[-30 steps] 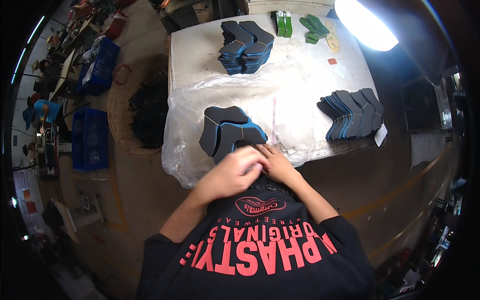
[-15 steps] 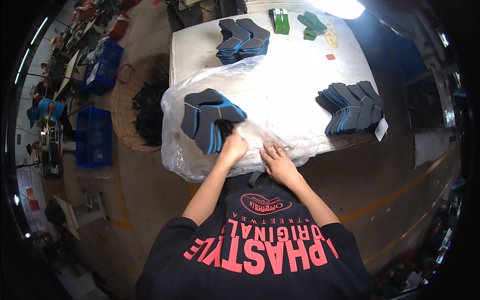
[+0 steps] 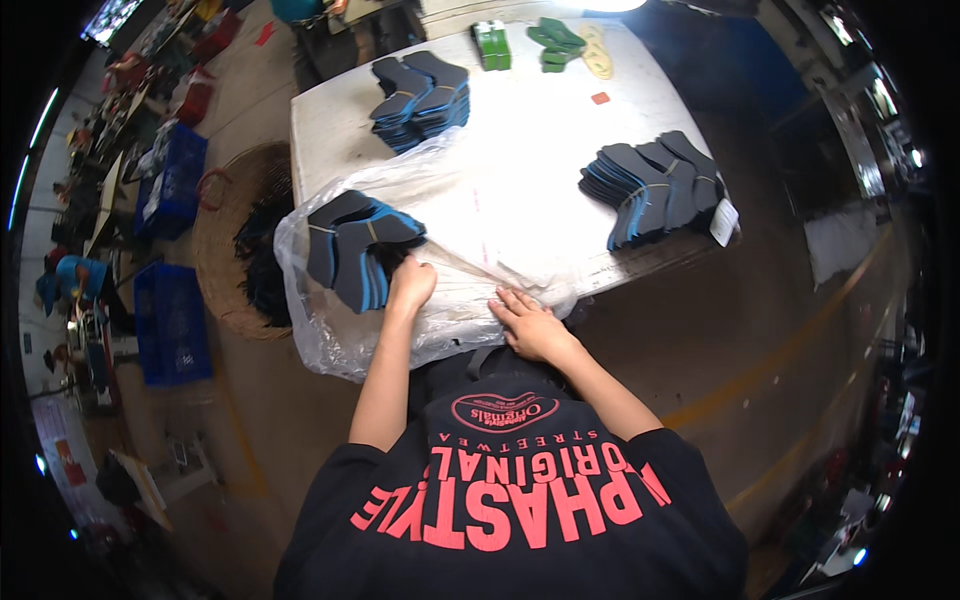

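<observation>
While the clear plastic sheet (image 3: 325, 340) is touched by the right hand (image 3: 532, 325), fingers spread, the banded bundle (image 3: 352, 265) on the sheet's left is apparently met by the curled left hand (image 3: 411, 285); pinching cannot be told. Positioning seems in hand; any further shift calls for steady support.

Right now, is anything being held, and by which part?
The left hand is at the right side of the leftmost dark bundle; its grip cannot be told. The right hand lies spread on clear plastic, holding nothing.

A head-worn fisheye looks down past the wearer's shirt (image 3: 500, 450) onto a table (image 3: 540, 120).
</observation>
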A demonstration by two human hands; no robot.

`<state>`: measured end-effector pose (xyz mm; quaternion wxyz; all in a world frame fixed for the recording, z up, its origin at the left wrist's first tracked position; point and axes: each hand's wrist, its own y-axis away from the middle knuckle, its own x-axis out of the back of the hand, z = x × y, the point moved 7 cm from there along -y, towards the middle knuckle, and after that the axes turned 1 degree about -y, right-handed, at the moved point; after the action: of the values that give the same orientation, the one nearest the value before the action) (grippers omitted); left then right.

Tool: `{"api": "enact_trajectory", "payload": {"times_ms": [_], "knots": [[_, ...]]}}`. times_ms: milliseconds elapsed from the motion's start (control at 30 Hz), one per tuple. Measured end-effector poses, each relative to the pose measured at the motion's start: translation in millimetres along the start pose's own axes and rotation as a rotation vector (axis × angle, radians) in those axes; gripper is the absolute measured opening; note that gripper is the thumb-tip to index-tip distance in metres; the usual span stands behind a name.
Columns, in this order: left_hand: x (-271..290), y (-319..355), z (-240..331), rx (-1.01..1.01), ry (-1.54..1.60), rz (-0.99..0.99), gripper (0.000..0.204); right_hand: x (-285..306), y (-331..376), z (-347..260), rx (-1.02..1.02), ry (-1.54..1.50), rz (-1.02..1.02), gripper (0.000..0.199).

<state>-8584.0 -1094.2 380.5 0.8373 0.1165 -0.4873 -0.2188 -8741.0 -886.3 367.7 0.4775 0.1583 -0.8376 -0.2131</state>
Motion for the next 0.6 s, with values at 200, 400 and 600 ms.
{"api": "enact_trajectory", "payload": {"times_ms": [200,400,600], "knots": [[-27.0,12.8,3.2,-0.122,-0.177,-0.029,0.085,45.8,20.4,11.8,0.139,-0.443,-0.044,0.059],[-72.7,83.1,-8.0,-0.245,-0.357,-0.163,0.084,226.1,108.7,76.9,0.133,-0.564,1.121,0.023],[-70.0,109.8,11.8,-0.292,-0.376,-0.09,0.076,274.7,75.5,132.4,-0.742,0.046,0.893,0.056]]}}
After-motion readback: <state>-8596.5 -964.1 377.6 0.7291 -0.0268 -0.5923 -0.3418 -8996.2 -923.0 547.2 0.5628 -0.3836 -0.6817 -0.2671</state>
